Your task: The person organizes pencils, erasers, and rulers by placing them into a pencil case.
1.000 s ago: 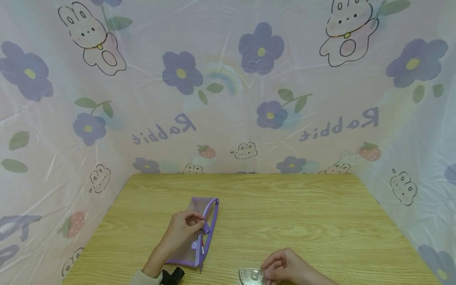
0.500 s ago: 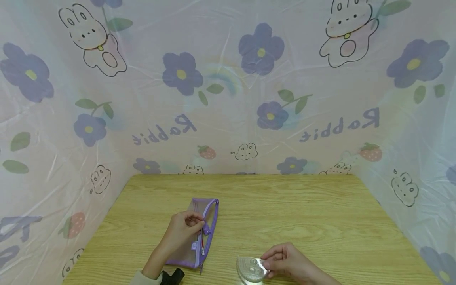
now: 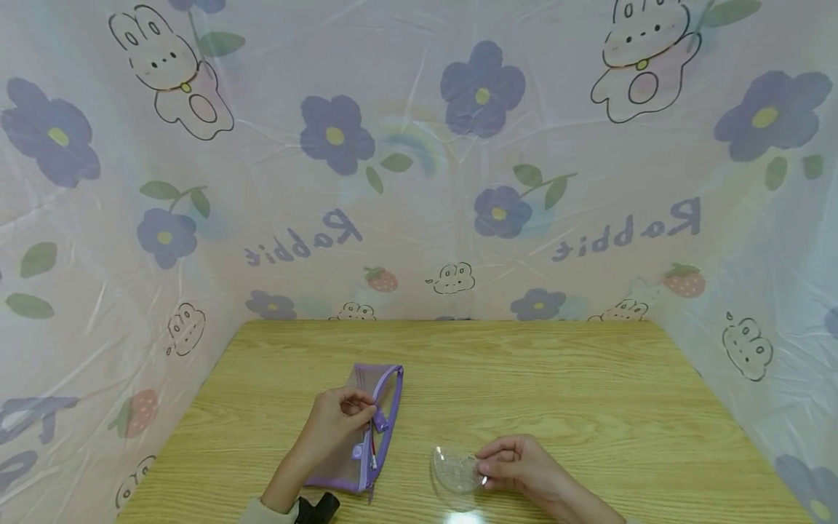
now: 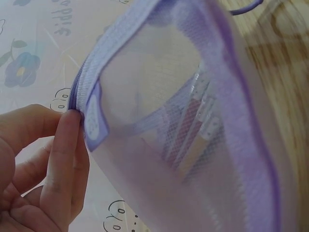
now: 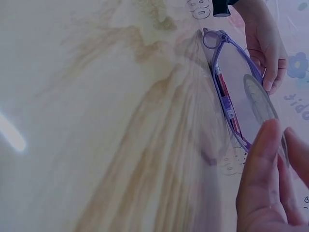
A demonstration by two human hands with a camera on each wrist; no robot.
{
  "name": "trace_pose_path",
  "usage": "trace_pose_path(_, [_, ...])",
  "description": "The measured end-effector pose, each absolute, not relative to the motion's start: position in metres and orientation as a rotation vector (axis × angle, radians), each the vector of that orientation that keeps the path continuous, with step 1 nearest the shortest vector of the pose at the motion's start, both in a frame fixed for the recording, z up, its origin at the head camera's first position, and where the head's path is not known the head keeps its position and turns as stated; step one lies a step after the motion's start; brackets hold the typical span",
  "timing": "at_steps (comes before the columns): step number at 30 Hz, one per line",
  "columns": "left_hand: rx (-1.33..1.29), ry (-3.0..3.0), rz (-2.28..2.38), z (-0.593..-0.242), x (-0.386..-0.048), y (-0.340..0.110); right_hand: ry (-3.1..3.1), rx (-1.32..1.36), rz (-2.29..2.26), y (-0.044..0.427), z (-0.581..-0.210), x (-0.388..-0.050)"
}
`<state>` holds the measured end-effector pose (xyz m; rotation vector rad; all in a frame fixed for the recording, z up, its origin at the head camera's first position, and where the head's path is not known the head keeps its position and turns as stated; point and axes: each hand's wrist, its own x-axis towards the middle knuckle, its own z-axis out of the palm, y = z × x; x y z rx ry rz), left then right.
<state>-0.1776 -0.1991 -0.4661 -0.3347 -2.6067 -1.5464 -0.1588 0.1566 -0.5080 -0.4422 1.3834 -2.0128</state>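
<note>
A purple mesh pencil case point(image 3: 337, 466) lies unzipped on the left part of the table, its mouth facing right. My left hand point(image 3: 340, 422) pinches the zipper edge of its opening; in the left wrist view the fingertips point(image 4: 72, 125) grip that edge beside a small purple tab point(image 4: 98, 118). Pencils point(image 4: 193, 125) with clear caps show inside the mesh. To the right of the case, my right hand point(image 3: 524, 466) pinches a clear half-round protractor point(image 3: 455, 469) by its right end, held just above the table. The right wrist view shows the protractor point(image 5: 258, 99) tilted, overlapping the case's opening.
The wood-grain table point(image 3: 556, 393) has a printed curtain point(image 3: 406, 204) with rabbits and flowers at its back and sides. A black strap piece point(image 3: 318, 508) sits at the left wrist. A bright reflection lies on the table near the front.
My right hand has lifted the protractor off the table's front and moved it away from me, tilting it. The left hand keeps its hold on the case's edge.
</note>
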Motion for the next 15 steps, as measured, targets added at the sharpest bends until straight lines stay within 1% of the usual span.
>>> trace_pose_path(15, [-0.309, -2.627, -1.493, -0.462, -0.175, -0.199, 1.405, -0.457, -2.054, 0.148, -0.505, -0.171])
